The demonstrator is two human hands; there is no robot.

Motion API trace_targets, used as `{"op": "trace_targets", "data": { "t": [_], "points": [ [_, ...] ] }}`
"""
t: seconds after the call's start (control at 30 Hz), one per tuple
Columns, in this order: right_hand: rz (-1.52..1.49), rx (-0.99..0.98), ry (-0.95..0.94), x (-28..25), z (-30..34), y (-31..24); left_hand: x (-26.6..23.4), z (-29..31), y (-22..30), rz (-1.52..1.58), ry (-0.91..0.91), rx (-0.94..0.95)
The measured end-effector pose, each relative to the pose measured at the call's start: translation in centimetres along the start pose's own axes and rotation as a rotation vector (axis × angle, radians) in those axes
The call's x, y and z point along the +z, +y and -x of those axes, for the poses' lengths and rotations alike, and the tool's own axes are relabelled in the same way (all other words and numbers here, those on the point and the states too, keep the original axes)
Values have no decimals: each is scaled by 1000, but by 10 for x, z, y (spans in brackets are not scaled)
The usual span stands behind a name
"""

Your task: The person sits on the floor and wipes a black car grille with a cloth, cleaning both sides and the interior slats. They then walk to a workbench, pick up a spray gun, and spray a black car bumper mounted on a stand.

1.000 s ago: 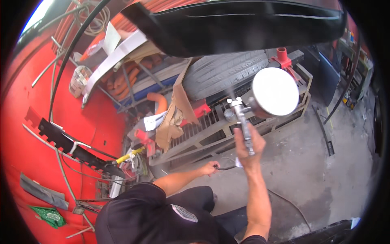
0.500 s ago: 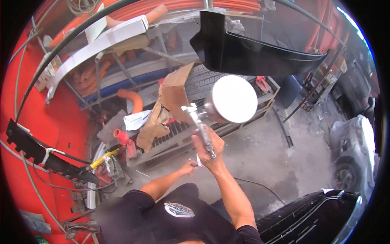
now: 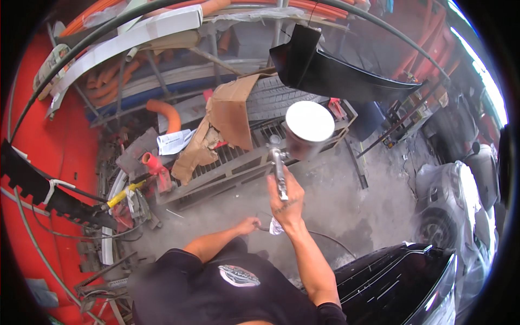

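My right hand [image 3: 290, 201] is closed around the handle of a metal spray gun [image 3: 278, 172], held upright ahead of me. A dark cup with a round white lid [image 3: 310, 121] sits on the gun's right side. Lower and to the left, my left hand [image 3: 247, 225] is closed on a thin dark hose [image 3: 327, 238], which runs right behind my right wrist. A crumpled white wrap [image 3: 276, 226] shows beside that wrist. Beyond the gun hangs a glossy black car body panel [image 3: 341, 70], apart from it. The gun's nozzle is hard to make out in the haze.
A low slatted rack [image 3: 233, 173] carries torn cardboard [image 3: 230, 108] and a tire [image 3: 271, 103]. Another black panel [image 3: 401, 281] lies close at lower right, near a plastic-covered car [image 3: 447, 200]. A toothed black part [image 3: 54, 195] hangs at left. Hoses arch overhead.
The view has shifted, and the hanging panel appears smaller. The spray gun is turned more upright, showing more of the cup's dark side. The hose at my left hand is now plainly visible.
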State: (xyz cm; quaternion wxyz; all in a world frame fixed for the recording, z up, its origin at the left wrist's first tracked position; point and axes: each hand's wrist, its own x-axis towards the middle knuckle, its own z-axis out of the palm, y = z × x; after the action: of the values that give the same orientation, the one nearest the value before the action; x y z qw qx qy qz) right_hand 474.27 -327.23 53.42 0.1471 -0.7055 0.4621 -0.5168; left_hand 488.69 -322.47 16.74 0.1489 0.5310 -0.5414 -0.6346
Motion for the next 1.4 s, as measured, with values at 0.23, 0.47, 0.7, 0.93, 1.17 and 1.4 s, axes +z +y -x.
{"op": "trace_targets", "data": {
  "t": [0.23, 0.47, 0.7, 0.93, 1.17, 1.4],
  "points": [
    [148, -9, -149, 47, -39, -69, -21, 40, 55, 93, -98, 147],
    [311, -80, -50, 121, -93, -118, -76, 37, 56, 117, -274, 255],
    [522, -42, 192, 106, -142, -181, -140, 65, 102, 51, -616, 350],
    [783, 10, 589, 65, -150, -252, -133, 89, 147, 51, -792, 439],
    [542, 199, 783, 68, -86, -209, -138, 54, 119, 167, -689, 54],
    [285, 385, 745, 39, -11, -134, -119, -24, 77, 510, -598, -160]
  ]
}}
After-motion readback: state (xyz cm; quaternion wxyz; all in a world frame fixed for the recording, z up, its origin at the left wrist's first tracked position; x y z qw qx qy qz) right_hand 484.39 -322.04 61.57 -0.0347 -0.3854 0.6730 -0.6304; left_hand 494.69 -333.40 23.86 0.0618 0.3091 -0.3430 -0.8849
